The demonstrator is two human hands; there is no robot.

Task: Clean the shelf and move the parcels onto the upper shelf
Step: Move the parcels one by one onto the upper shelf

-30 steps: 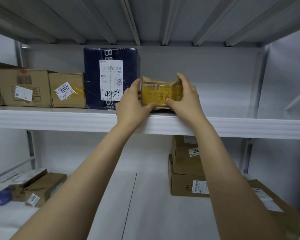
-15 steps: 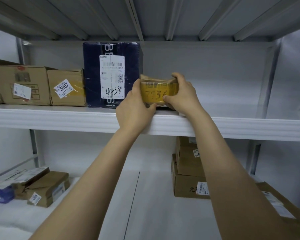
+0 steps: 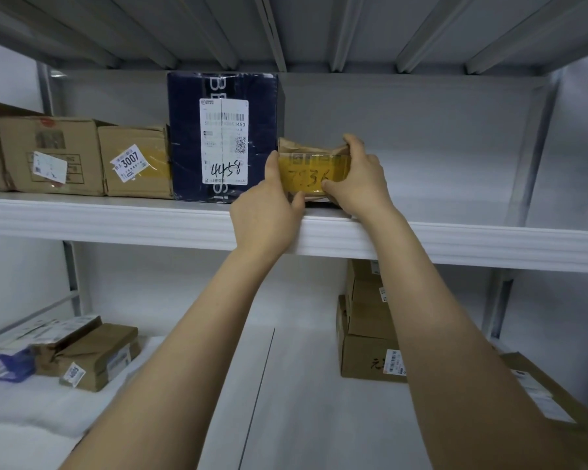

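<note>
A small brown parcel [image 3: 311,171] with yellow tape and a handwritten number rests on the upper shelf [image 3: 116,220], right beside a tall dark blue box [image 3: 187,137]. My left hand [image 3: 269,212] grips the parcel's left end and my right hand [image 3: 360,179] holds its right end and top. Further left on the same shelf stand a cardboard box marked 3007 [image 3: 136,164] and a larger cardboard box [image 3: 51,154]. On the lower shelf [image 3: 292,385] lie more parcels: a stack of cardboard boxes [image 3: 367,337] at the right and small brown packages [image 3: 92,354] at the left.
A flat cardboard box [image 3: 550,398] lies at the lower right edge. A purple packet [image 3: 0,364] sits at the far left of the lower shelf on white padding. The upper shelf's right half holds nothing. Metal uprights frame both sides.
Both hands have slid the small parcel slightly left and back on the upper shelf, closer to the blue box. The grip is unchanged.
</note>
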